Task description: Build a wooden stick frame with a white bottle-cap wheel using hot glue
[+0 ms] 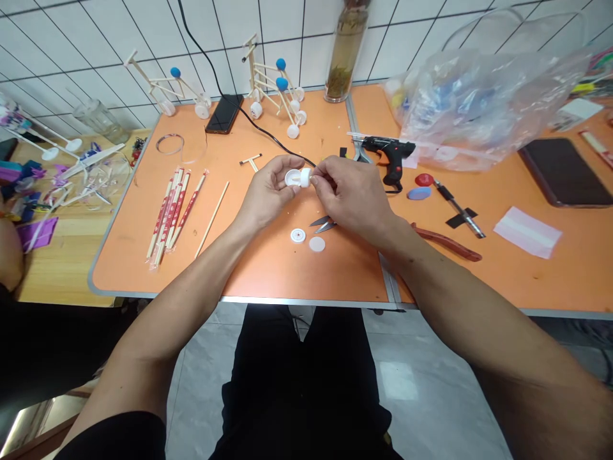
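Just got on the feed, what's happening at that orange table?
A person holds small white caps in both hands, the left hand and the right hand meeting over the orange table. Two flat white discs lie just below the hands, beside partly hidden scissors. A black glue gun sits to the right, and wrapped sticks lie to the left. At the back stand small wheeled stick models with blue balls.

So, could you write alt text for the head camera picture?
The left hand and right hand hold small white caps over an orange table. Nearby lie red-wrapped sticks and a black glue gun; wheeled stick models stand behind.
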The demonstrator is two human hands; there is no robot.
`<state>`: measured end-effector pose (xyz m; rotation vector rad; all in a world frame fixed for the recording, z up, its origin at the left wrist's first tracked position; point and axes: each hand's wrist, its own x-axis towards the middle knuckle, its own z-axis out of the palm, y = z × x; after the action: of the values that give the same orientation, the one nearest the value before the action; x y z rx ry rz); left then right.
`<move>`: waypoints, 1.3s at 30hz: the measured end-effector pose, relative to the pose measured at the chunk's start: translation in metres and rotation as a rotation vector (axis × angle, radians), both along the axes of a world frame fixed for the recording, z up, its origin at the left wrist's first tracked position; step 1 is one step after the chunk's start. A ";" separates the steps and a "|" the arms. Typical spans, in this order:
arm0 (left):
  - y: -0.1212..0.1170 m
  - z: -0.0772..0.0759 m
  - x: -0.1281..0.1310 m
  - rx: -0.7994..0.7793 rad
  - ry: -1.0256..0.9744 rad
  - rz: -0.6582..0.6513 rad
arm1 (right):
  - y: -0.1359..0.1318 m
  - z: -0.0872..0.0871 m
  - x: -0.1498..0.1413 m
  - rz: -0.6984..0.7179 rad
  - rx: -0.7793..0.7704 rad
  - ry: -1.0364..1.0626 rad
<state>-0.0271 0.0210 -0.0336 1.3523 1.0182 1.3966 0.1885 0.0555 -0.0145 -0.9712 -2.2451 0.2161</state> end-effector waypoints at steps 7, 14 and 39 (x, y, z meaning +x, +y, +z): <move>-0.007 0.000 0.005 -0.071 -0.056 0.064 | -0.005 0.002 0.000 -0.094 0.065 -0.144; -0.009 0.003 0.008 -0.180 -0.164 0.111 | -0.007 0.007 0.000 -0.139 0.056 -0.227; -0.012 0.014 0.015 -0.254 -0.355 0.163 | -0.012 0.000 -0.005 -0.124 0.082 -0.141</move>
<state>-0.0120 0.0086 -0.0195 0.8153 1.0391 1.5036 0.1833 0.0440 -0.0150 -1.1063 -2.2905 0.0005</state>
